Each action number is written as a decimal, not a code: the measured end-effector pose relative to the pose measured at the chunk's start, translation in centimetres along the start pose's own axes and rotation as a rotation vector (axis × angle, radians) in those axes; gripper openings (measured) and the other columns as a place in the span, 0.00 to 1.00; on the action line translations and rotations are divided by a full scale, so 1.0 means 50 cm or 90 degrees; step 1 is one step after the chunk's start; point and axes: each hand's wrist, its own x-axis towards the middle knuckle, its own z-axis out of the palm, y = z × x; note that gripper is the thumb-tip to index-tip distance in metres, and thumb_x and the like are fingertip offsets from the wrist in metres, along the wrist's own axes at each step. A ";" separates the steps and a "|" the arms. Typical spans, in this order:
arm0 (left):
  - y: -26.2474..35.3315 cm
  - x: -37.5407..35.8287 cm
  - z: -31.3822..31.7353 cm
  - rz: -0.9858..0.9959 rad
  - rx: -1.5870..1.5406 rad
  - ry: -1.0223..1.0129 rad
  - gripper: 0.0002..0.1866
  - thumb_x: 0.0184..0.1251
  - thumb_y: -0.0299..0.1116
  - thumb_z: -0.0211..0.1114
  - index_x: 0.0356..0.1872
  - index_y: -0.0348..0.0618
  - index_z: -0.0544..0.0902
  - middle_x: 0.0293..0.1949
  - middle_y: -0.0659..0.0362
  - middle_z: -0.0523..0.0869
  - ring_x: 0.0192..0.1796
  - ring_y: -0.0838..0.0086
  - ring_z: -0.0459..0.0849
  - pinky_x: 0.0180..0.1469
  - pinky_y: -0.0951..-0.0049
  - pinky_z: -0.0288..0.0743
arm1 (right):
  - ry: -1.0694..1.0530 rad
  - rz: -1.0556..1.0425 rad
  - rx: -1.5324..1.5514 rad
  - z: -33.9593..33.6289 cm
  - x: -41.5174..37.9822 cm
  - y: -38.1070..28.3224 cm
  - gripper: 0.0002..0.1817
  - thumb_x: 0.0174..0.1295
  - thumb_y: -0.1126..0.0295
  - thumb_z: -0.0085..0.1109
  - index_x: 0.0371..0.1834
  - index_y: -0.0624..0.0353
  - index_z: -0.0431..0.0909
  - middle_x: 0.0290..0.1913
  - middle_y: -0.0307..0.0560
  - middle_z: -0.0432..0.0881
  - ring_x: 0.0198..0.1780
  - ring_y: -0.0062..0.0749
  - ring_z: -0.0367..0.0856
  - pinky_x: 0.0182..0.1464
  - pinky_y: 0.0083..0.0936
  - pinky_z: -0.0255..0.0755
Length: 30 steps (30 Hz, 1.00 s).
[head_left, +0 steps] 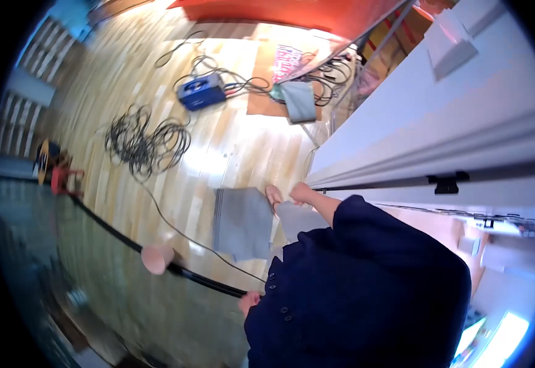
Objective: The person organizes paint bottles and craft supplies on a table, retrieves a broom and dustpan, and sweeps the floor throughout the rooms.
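If the black rim, lower centre, is held edgewise, stiffness is expected; left hand and right hand grips cannot be told.

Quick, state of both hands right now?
Left hand: at the end of the black strip; grip cannot be told.
Right hand: fingers look curled; whether it holds anything cannot be told.

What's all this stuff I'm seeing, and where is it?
Box: one, blue, upper centre
Cables: several, black, across floor
Cardboard: one, brown, upper centre
Cloth: one, grey, on cardboard
Panel: one, white, right
Board: one, orange, top
Rail: one, black, lower left
Cylinder: one, pink, by rail
Stool: one, red, far left
Fabric: two pieces, grey, centre
Shirt: one, navy, lower right
Foot: one, beside fabric
Right hand: one, bare, near panel
Left hand: one, bare, at rail
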 end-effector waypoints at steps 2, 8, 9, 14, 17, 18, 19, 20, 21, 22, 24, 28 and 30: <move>-0.066 0.055 -0.034 -0.067 -0.110 -0.110 0.23 0.65 0.46 0.58 0.18 0.37 0.78 0.17 0.59 0.78 0.21 0.75 0.75 0.26 0.67 0.69 | -0.003 -0.274 -0.248 -0.058 0.018 -0.153 0.15 0.53 0.64 0.51 0.27 0.65 0.83 0.24 0.55 0.83 0.24 0.40 0.83 0.31 0.34 0.78; -0.234 0.320 -0.248 -0.338 -0.512 -0.107 0.23 0.65 0.47 0.58 0.18 0.37 0.78 0.17 0.60 0.79 0.21 0.75 0.75 0.26 0.68 0.69 | 0.124 -0.261 -0.094 -0.142 0.179 -0.362 0.15 0.48 0.66 0.50 0.24 0.67 0.81 0.26 0.64 0.80 0.32 0.53 0.82 0.41 0.42 0.74; -0.257 0.365 -0.283 -0.346 -0.536 -0.103 0.23 0.65 0.47 0.58 0.18 0.38 0.78 0.17 0.60 0.79 0.21 0.75 0.75 0.26 0.68 0.69 | 0.138 -0.253 -0.131 -0.154 0.209 -0.368 0.15 0.48 0.66 0.50 0.23 0.68 0.81 0.27 0.65 0.80 0.32 0.54 0.81 0.41 0.43 0.74; -0.428 0.585 -0.379 -0.282 -0.482 -0.155 0.23 0.65 0.48 0.59 0.18 0.38 0.78 0.18 0.60 0.79 0.21 0.76 0.76 0.26 0.68 0.70 | 0.249 -0.127 -0.110 -0.203 0.283 -0.302 0.14 0.48 0.65 0.51 0.21 0.66 0.80 0.25 0.66 0.79 0.30 0.57 0.80 0.38 0.45 0.73; -0.603 0.745 -0.402 -0.087 -0.246 -0.202 0.23 0.64 0.48 0.59 0.19 0.38 0.78 0.18 0.60 0.80 0.22 0.76 0.76 0.26 0.68 0.70 | 0.324 -0.078 -0.223 -0.210 0.266 -0.219 0.13 0.47 0.65 0.54 0.19 0.65 0.81 0.22 0.61 0.79 0.25 0.49 0.81 0.30 0.44 0.73; -0.661 0.808 -0.416 -0.013 -0.161 -0.204 0.23 0.64 0.48 0.60 0.19 0.38 0.78 0.18 0.60 0.80 0.22 0.76 0.76 0.26 0.68 0.70 | 0.414 0.128 -0.029 -0.187 0.250 -0.193 0.09 0.46 0.70 0.54 0.18 0.64 0.81 0.21 0.57 0.81 0.23 0.47 0.81 0.30 0.42 0.73; -0.719 0.879 -0.430 0.011 -0.175 -0.177 0.23 0.64 0.49 0.60 0.19 0.38 0.78 0.18 0.60 0.80 0.22 0.76 0.77 0.26 0.68 0.70 | 0.478 0.206 -0.043 -0.147 0.248 -0.144 0.12 0.50 0.68 0.53 0.22 0.67 0.81 0.25 0.61 0.81 0.29 0.50 0.82 0.34 0.43 0.75; -0.769 0.952 -0.450 0.023 -0.235 -0.142 0.23 0.64 0.49 0.60 0.19 0.39 0.78 0.18 0.60 0.80 0.22 0.76 0.77 0.26 0.68 0.70 | 0.539 0.284 -0.050 -0.098 0.267 -0.065 0.15 0.54 0.66 0.52 0.25 0.69 0.80 0.28 0.66 0.81 0.36 0.54 0.83 0.39 0.44 0.76; -0.763 1.007 -0.567 -0.058 -0.519 -0.108 0.18 0.63 0.44 0.63 0.18 0.42 0.77 0.22 0.60 0.81 0.25 0.78 0.78 0.27 0.71 0.69 | 0.415 0.348 -0.042 -0.091 0.187 -0.118 0.15 0.53 0.65 0.53 0.27 0.69 0.80 0.30 0.66 0.81 0.37 0.54 0.83 0.40 0.43 0.76; -0.751 1.062 -0.697 -0.124 -0.806 -0.044 0.15 0.62 0.39 0.67 0.18 0.46 0.76 0.25 0.61 0.83 0.28 0.79 0.79 0.28 0.75 0.69 | 0.275 0.375 -0.044 -0.082 0.124 -0.182 0.15 0.52 0.65 0.54 0.29 0.69 0.80 0.32 0.66 0.81 0.38 0.54 0.82 0.41 0.43 0.76; -0.767 1.184 -0.872 -0.240 -0.833 0.015 0.15 0.62 0.35 0.67 0.19 0.47 0.73 0.28 0.59 0.84 0.32 0.79 0.80 0.32 0.78 0.70 | 0.137 0.422 -0.005 -0.053 0.065 -0.296 0.16 0.50 0.65 0.56 0.33 0.70 0.80 0.36 0.67 0.81 0.41 0.55 0.82 0.44 0.43 0.75; -0.829 1.342 -1.032 -0.200 -0.865 0.087 0.14 0.63 0.37 0.67 0.21 0.46 0.73 0.32 0.58 0.85 0.37 0.79 0.81 0.39 0.80 0.71 | 0.078 0.459 0.113 -0.020 0.089 -0.520 0.22 0.45 0.64 0.59 0.42 0.70 0.80 0.45 0.68 0.80 0.47 0.56 0.82 0.49 0.42 0.75; -0.867 1.401 -1.050 -0.197 -0.861 0.050 0.14 0.63 0.37 0.67 0.22 0.46 0.74 0.32 0.58 0.85 0.37 0.79 0.82 0.38 0.79 0.71 | 0.122 0.450 0.133 0.006 0.175 -0.564 0.20 0.46 0.66 0.58 0.40 0.69 0.80 0.43 0.68 0.81 0.46 0.56 0.82 0.47 0.42 0.75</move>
